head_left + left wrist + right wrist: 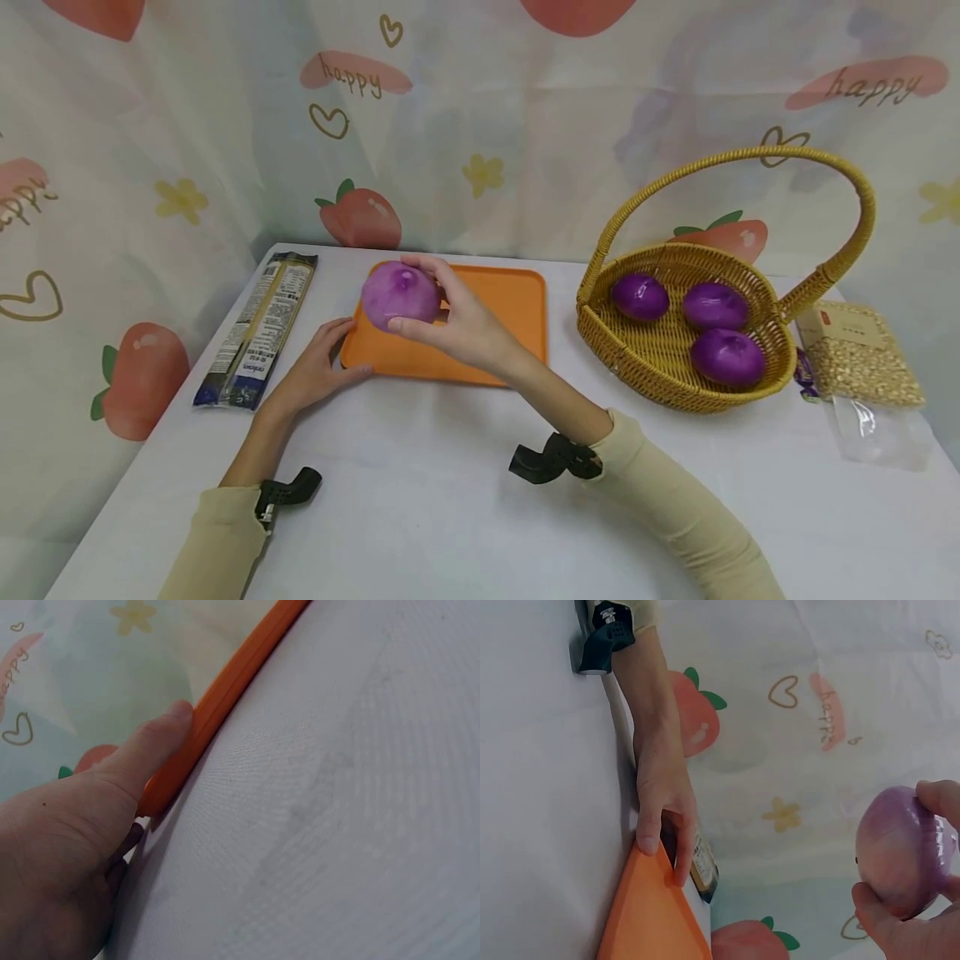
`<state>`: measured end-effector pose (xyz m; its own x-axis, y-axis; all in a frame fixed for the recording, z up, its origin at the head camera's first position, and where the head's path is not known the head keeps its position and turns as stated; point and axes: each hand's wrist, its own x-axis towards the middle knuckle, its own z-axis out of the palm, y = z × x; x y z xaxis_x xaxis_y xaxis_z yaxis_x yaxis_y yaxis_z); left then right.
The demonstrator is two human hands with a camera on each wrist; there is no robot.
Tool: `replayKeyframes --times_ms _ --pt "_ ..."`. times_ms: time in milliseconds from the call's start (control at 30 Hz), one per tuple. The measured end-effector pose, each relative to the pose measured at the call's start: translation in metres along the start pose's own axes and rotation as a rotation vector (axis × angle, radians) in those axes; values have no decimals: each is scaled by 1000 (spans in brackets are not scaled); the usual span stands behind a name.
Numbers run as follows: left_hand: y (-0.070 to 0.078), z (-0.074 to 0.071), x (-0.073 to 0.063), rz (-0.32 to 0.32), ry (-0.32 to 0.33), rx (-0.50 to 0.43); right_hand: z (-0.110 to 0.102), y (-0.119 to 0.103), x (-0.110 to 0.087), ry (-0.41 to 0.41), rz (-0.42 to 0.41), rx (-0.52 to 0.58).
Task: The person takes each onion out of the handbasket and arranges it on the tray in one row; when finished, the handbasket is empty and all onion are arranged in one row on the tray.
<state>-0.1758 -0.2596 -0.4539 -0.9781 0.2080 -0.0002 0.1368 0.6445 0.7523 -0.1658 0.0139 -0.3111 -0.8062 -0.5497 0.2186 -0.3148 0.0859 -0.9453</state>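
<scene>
My right hand (468, 329) holds a purple onion (397, 296) between thumb and fingers, above the left part of an orange tray (517, 304). In the right wrist view the onion (896, 851) shows a pale pinkish side against the backdrop, clear of the tray. At the tray's front left corner, my left hand (318, 375) grips the edge, thumb along the front rim and fingers at the left side. The left wrist view shows that thumb against the tray's rim (217, 697).
At the right, a tall-handled wicker basket (626, 358) contains three purple onions (716, 307). Beside it lie a bag of pale grains (862, 354) and a small purple wrapper (806, 375). Left of the tray is a long flat package (258, 329). A printed curtain (480, 125) hangs behind.
</scene>
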Motion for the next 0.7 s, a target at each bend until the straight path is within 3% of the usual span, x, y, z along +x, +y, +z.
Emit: replayKeyframes --times_ms 333,700 --pt "0 -1 0 -6 1 1 1 7 7 -37 29 -14" --pt "1 -1 0 -7 -1 -8 -4 16 20 -10 86 -26"
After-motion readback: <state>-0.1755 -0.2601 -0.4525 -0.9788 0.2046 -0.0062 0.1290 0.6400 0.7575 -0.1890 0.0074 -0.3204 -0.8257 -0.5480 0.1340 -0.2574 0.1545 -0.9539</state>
